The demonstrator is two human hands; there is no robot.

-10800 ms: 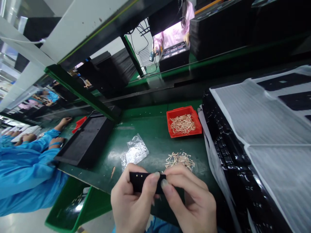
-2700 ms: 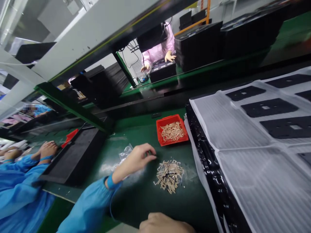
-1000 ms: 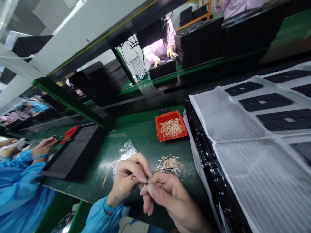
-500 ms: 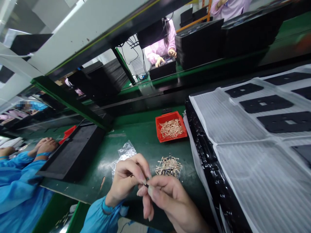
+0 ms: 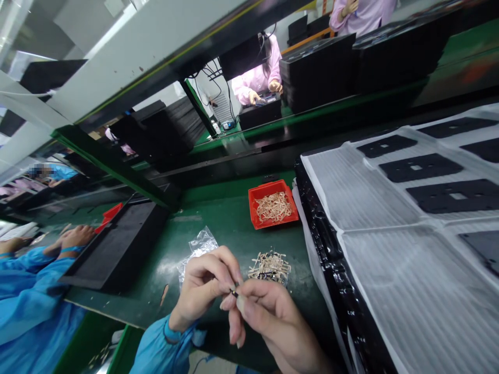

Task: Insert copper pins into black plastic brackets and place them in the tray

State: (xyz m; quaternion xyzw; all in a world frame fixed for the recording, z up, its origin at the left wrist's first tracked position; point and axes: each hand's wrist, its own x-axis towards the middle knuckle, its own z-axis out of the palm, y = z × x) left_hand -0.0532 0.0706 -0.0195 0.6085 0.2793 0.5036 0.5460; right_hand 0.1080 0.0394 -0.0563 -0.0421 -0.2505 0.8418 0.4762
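My left hand (image 5: 208, 280) and my right hand (image 5: 273, 317) meet fingertip to fingertip above the near part of the green bench. Pinched between them is a tiny dark part (image 5: 234, 293) with a light, shiny spot; its kind is too small to make out. Both hands are closed on it, thumbs against fingers. Just behind my right hand lies a loose pile of thin beige and black strips (image 5: 270, 266). Farther back, a red bin (image 5: 254, 218) holds many similar beige strips. A clear plastic bag (image 5: 202, 243) lies crumpled behind my left hand.
At right, a stack edged in black plastic carries white ribbed sheeting (image 5: 390, 275) with flat black plates (image 5: 421, 167). A black tray (image 5: 113, 249) sits at left, beside a co-worker's blue sleeve (image 5: 35, 291). A green post (image 5: 113, 163) slants behind. Across the bench, people in pink work.
My hands stay nearly in place, and the small dark part has turned slightly between my fingertips. The view has shifted a little.
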